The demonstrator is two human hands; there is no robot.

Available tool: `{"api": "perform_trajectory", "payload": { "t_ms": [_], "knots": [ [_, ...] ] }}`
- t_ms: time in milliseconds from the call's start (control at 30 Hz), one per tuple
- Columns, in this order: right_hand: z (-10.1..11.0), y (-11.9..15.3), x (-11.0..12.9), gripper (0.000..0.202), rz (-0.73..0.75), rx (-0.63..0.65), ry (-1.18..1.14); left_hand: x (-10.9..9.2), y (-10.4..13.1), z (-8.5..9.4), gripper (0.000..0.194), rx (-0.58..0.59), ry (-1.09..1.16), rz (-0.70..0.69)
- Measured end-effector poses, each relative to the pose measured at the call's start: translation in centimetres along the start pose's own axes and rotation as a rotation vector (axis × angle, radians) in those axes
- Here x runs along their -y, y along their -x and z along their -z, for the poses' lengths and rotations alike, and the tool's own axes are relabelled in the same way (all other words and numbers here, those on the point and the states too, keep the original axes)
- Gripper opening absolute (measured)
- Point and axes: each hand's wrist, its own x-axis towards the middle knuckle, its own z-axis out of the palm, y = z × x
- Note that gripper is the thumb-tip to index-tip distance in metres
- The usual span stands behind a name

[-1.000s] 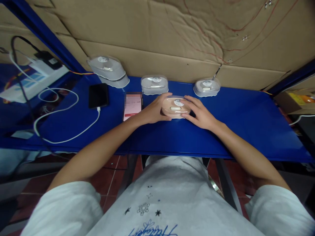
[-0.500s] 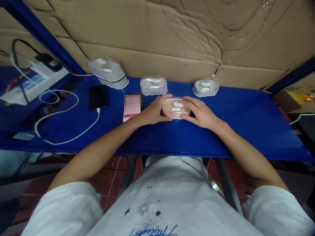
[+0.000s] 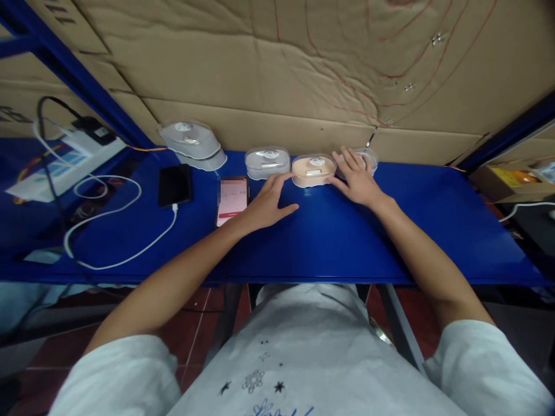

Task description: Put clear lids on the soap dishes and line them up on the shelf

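A peach-coloured oval box (image 3: 313, 171) with a clear lid and round label stands on the blue table (image 3: 321, 242). My left hand (image 3: 269, 202) is just left of it, thumb and fingers apart, fingertips near its left side. My right hand (image 3: 358, 178) is spread at its right side, fingers reaching over a grey box (image 3: 372, 161) and hiding most of it. Another grey box with a clear lid (image 3: 267, 163) stands left of the peach one. Farther left sit stacked grey boxes (image 3: 193, 143).
A phone with a pink screen (image 3: 233, 202) lies beside my left forearm. A black device (image 3: 174, 185) on a white cable is left of it. A power strip (image 3: 65, 167) is at far left; cardboard (image 3: 260, 75) lines the back.
The peach box has moved back, between the two grey boxes. My left hand has come off it and opened; my right hand has spread and shifted towards the right grey box.
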Motion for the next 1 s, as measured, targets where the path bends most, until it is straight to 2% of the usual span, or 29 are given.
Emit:
{"api": "perform_trajectory", "payload": {
  "t_ms": [133, 233, 300, 400, 500, 600, 667, 733, 833, 1000],
  "knots": [
    [0.8, 1.3, -4.4, 0.078, -0.125, 0.073, 0.015, -0.4, 0.1, -0.3, 0.061, 0.061, -0.026, -0.069],
    [2.2, 2.2, -6.1, 0.078, -0.120, 0.127, 0.019, -0.6, 0.1, -0.3, 0.056, 0.072, -0.029, -0.078],
    [3.6, 2.9, -5.7, 0.070, -0.103, 0.128, 0.022, -0.7, 0.1, -0.2, 0.056, 0.061, -0.024, -0.083],
    [5.9, 4.4, -3.3, 0.058, -0.030, 0.213, -0.074, -1.2, 0.2, 0.1, 0.056, 0.080, 0.006, -0.133],
    [7.3, 5.6, -0.2, 0.064, 0.081, 0.327, -0.311, -1.8, 0.6, 0.0, 0.062, 0.146, 0.035, -0.203],
    [7.8, 5.7, 1.9, 0.064, 0.169, 0.334, -0.495, -2.2, 0.9, -0.2, 0.077, 0.190, 0.068, -0.236],
    [7.9, 5.3, 2.2, 0.058, 0.195, 0.317, -0.559, -2.3, 1.0, -0.3, 0.083, 0.208, 0.087, -0.245],
    [7.8, 4.8, 1.9, 0.055, 0.152, 0.282, -0.605, -2.2, 1.1, -0.4, 0.084, 0.227, 0.095, -0.250],
    [7.4, 4.5, 1.3, 0.058, 0.052, 0.260, -0.664, -1.9, 1.2, -0.6, 0.083, 0.257, 0.093, -0.240],
    [7.0, 4.5, 0.1, 0.063, 0.029, 0.211, -0.655, -1.9, 1.3, -0.7, 0.081, 0.291, 0.065, -0.207]
  ]
}}
